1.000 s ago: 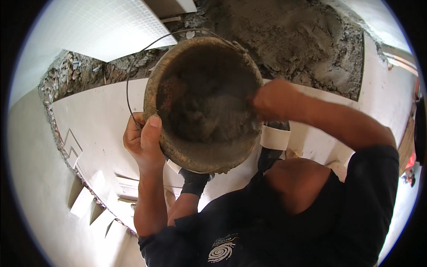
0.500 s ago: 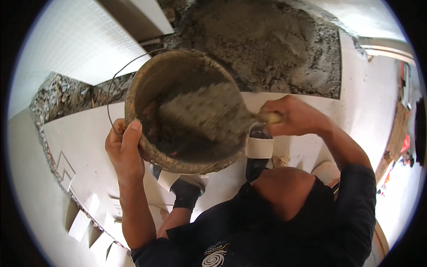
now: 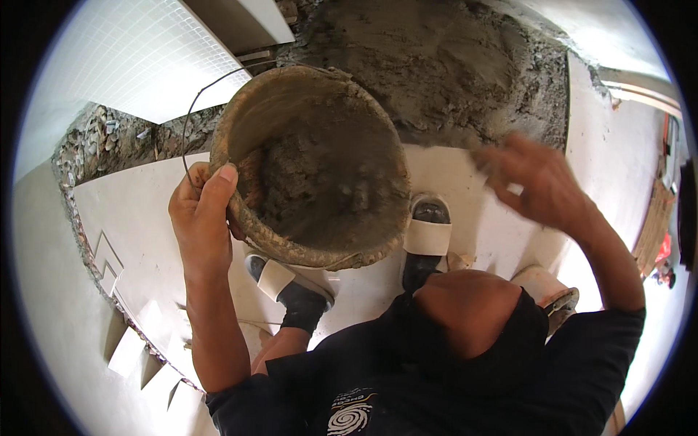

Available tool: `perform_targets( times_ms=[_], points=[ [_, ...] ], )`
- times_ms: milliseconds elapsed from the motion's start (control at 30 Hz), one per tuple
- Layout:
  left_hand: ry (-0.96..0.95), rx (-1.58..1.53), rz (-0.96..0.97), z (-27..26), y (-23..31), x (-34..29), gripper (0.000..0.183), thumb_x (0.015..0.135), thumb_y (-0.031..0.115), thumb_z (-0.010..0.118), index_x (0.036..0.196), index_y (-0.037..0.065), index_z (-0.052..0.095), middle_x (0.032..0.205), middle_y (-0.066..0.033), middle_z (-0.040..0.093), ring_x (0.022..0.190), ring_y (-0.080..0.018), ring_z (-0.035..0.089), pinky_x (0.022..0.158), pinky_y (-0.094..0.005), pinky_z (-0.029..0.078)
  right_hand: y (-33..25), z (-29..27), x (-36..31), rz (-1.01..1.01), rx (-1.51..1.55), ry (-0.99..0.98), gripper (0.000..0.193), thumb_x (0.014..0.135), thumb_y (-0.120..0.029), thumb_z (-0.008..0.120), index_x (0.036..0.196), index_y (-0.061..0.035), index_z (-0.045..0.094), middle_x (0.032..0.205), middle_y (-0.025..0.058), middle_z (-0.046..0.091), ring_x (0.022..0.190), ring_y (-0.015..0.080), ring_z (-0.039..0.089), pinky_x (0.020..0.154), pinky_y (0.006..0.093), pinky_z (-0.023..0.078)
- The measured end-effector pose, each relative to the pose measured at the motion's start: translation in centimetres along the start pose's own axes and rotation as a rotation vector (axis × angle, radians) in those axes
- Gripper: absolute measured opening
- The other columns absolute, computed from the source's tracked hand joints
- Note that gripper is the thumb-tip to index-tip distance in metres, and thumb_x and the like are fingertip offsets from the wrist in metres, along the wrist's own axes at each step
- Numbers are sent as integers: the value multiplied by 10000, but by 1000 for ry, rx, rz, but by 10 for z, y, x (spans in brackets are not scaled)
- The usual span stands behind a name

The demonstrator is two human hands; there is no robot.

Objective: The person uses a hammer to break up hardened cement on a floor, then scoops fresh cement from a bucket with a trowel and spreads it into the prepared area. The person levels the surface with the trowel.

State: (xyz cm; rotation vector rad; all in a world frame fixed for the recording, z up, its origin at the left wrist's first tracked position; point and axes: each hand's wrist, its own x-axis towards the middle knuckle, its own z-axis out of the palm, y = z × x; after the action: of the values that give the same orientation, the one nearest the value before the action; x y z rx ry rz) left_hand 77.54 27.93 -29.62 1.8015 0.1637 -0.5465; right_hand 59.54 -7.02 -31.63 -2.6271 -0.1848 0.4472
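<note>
My left hand grips the near left rim of a mortar-caked bucket, thumb over the edge and fingers underneath. Tipped toward me, the bucket shows wet grey mortar inside. Its thin wire handle arcs out on the left. To the right of the bucket, my right hand is raised and smeared by motion, its fingers curled around the handle of a trowel. The trowel's blade is too blurred to make out, against the spread mortar bed beyond.
Pale floor tiles lie under the bucket and around my sandalled feet. A large white tile leans at the far left, beside broken rubble. Another bucket stands near my right side. Tile pieces lie lower left.
My right hand has lifted the trowel out of the bucket and swung it right and away. The mortar inside shows uncovered. My left hand still holds the bucket, which has shifted slightly.
</note>
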Motion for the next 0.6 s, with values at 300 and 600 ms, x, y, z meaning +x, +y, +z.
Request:
perform_targets(
  times_ms=[300, 600],
  points=[
    [-111, 44, -36, -21, -4, 11, 131, 884, 155, 616, 887, 39, 554, 802, -15, 595, 693, -58, 523, 654, -217, 452, -42, 34, 104, -198, -390, -185, 284, 842, -129, 596, 1125, -105, 584, 921, 115, 615, 734, 254, 680, 561, 388, 542],
    [-113, 48, 59, -21, -10, 16, 121, 880, 157, 628, 845, 60, 564, 760, 9, 576, 629, -36, 482, 583, -197, 416, -83, 43, 102, -295, -311, -299, 388, 819, -112, 596, 1200, -59, 546, 901, 95, 587, 771, 242, 660, 586, 357, 525]
  ],
)
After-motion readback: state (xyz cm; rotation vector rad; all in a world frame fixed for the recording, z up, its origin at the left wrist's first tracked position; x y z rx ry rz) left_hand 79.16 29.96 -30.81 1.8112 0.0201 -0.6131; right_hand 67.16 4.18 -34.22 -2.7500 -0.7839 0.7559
